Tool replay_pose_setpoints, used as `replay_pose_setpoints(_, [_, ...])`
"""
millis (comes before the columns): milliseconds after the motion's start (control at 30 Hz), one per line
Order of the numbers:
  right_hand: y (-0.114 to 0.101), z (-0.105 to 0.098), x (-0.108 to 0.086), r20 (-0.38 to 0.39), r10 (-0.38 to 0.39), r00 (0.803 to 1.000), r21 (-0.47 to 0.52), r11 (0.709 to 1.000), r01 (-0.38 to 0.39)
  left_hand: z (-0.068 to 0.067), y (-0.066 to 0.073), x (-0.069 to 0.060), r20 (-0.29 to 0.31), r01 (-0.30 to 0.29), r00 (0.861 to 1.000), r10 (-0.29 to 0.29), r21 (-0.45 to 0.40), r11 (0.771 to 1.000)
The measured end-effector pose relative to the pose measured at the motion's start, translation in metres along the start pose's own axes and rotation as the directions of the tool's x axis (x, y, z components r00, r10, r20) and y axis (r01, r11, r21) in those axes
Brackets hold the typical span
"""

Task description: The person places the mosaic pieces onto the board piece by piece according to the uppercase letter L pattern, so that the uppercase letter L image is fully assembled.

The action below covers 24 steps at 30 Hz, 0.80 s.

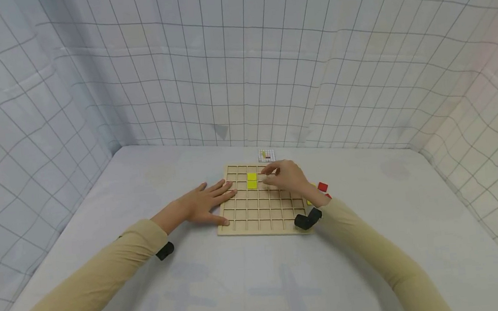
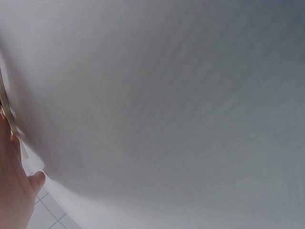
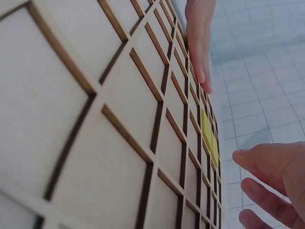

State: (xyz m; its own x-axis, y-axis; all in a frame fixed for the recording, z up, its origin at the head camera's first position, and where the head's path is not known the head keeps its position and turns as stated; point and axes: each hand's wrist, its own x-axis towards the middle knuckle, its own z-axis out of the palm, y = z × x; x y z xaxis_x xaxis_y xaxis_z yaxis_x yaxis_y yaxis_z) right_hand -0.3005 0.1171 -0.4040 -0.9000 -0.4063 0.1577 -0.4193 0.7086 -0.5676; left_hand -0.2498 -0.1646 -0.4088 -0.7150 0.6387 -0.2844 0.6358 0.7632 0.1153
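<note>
A wooden grid board (image 1: 253, 215) lies flat on the white table. Two yellow square tiles (image 1: 252, 181) sit one behind the other in its cells, near the far edge. My left hand (image 1: 204, 204) rests with spread fingers on the board's left edge; the left wrist view catches only part of that hand (image 2: 16, 186). Over the far right part of the board hovers my right hand (image 1: 290, 175), just right of the yellow tiles. In the right wrist view, its thumb and fingers (image 3: 264, 160) are apart, with nothing visible between them.
Behind the board lies a small printed grid card (image 1: 266, 155) with yellow and red marks. Loose red tiles (image 1: 322, 186) and yellow ones lie right of the board, partly hidden by my right forearm. Grid-patterned white curtains (image 1: 241, 67) enclose the table.
</note>
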Motion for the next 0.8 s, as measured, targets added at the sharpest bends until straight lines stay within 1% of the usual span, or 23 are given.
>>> replay_pose_setpoints(233, [0.013, -0.021, -0.013, -0.038, -0.002, 0.999, -0.007, 1.0, 0.002, 0.001, 0.0, 0.0, -0.004, -0.009, 1.0, 0.009, 0.003, 1.0])
replay_pose_setpoints(433, [0.03, -0.037, -0.023, -0.084, 0.007, 0.996, -0.025, 1.0, -0.009, -0.001, 0.0, -0.001, -0.005, -0.01, 1.0, 0.01, 0.014, 1.0])
replay_pose_setpoints(533, [0.039, -0.044, -0.028, -0.103, 0.005, 0.995, -0.05, 0.999, -0.01, 0.0, 0.0, -0.001, -0.005, -0.011, 1.0, 0.011, 0.01, 1.0])
replay_pose_setpoints(667, [0.048, -0.054, -0.037, -0.117, 0.018, 0.993, -0.071, 0.997, -0.027, 0.001, 0.0, 0.0, -0.009, -0.012, 1.0, 0.012, 0.004, 1.0])
replay_pose_setpoints(800, [0.054, -0.062, -0.046, -0.116, 0.053, 0.992, -0.071, 0.996, -0.061, 0.0, 0.001, -0.001, -0.015, -0.012, 1.0, 0.012, 0.003, 1.0])
